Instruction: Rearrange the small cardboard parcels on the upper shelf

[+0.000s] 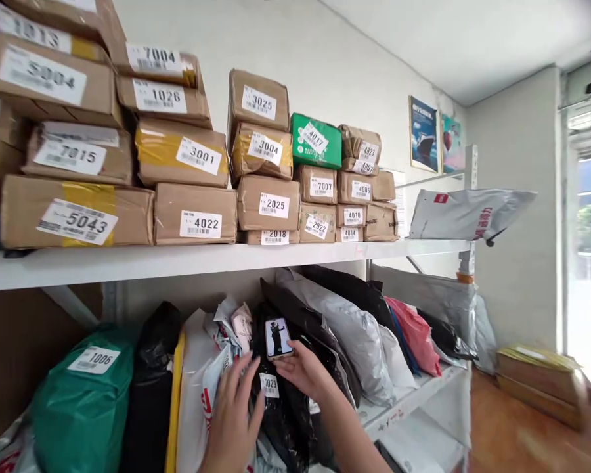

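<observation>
Your right hand (303, 368) pinches phone (276, 340) by lower end, leaving screen (276, 332) uncovered. Left hand (234, 410) spread below-left of phone; touch on black parcel (284, 407) unclear.

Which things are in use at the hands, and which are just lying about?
At the hands:
phone, held in the right hand
black parcel labelled 1029, near the open left hand

Just lying about:
teal parcel labelled 1006
green box labelled 4017
pink parcel
brown boxes on the floor

Two wall posters (424, 135), stacked floor cartons (536, 382)
</observation>
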{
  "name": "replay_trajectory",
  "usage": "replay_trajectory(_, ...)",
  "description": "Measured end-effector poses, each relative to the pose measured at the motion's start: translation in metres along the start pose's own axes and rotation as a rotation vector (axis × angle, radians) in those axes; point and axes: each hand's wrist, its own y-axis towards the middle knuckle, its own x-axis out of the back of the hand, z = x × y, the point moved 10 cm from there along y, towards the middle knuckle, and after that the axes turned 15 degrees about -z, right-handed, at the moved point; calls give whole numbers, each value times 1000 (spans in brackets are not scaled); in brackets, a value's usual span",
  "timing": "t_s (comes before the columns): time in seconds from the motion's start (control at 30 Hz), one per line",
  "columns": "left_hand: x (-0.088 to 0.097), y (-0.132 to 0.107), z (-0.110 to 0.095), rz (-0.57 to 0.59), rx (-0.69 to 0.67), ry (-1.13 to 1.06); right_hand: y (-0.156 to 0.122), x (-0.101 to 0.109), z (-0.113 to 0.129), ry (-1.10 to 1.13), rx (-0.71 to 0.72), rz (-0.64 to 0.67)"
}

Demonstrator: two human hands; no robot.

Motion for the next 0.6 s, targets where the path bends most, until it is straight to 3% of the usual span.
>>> replay_trajectory(0.07,-19,42,-15,213,-183,235,-16,22,9,-93,149,-73)
replay_trajectory(0.13,-29,74,-19,292,-222,289,-35,41,18,-222,416,-178)
replay_trajectory(0.17,-36,84,-18,328,-223,314,-46,48,21,-324,607,-239)
replay_trajectory(0.23,-50,93,-12,372,-197,347,-79,48,19,-655,1127,-384)
replay_trajectory(0.3,-66,91,-4,423,-172,367,-94,44,-7,-872,1460,-530)
replay_trajectory(0.37,-79,86,3,475,-153,364,-85,39,-34,-981,1605,-623)
replay_trajectory(0.47,-93,80,14,560,-143,361,-69,32,-44,-857,1763,-777)
replay_trajectory(0.6,-96,72,26,607,-161,362,-40,24,-35,-554,1744,-848)
